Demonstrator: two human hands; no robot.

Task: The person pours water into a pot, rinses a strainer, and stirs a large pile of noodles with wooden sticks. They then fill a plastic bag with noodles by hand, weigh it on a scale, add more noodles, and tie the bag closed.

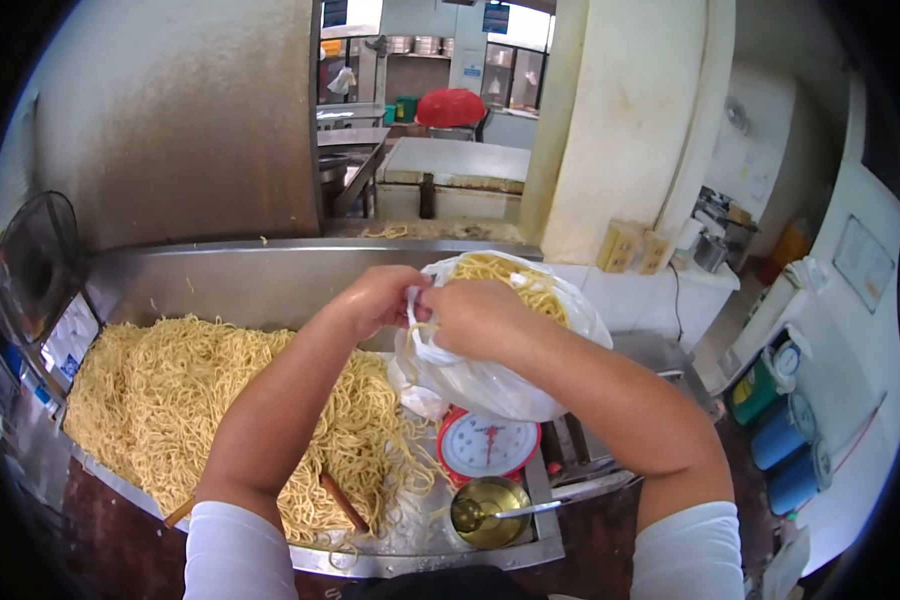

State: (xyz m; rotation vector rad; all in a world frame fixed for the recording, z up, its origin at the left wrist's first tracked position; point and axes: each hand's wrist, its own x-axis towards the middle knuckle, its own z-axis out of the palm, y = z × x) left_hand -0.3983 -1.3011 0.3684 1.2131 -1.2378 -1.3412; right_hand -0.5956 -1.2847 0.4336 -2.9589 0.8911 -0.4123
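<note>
A white plastic bag (pixel 500 385) with yellow noodles (pixel 515 280) inside rests above a red dial scale (pixel 490 443). At the bag's left upper edge, my left hand (pixel 385 298) is closed on its plastic. My right hand (pixel 470 318) is closed on the same part of the bag, close beside the left; its fingertips are partly hidden. A large heap of loose noodles (pixel 170 400) lies in the metal tray to the left, with a wooden stick (pixel 344 503) in it. In front of the scale stands a metal bowl of oil (pixel 490 512) with a ladle.
The tray's metal back wall (pixel 200 280) runs behind the noodles. A round fan (pixel 32 265) stands at the far left. Blue bins (pixel 785 430) and a green bin (pixel 755 392) are on the right. Through an opening, a red cover (pixel 450 107) shows.
</note>
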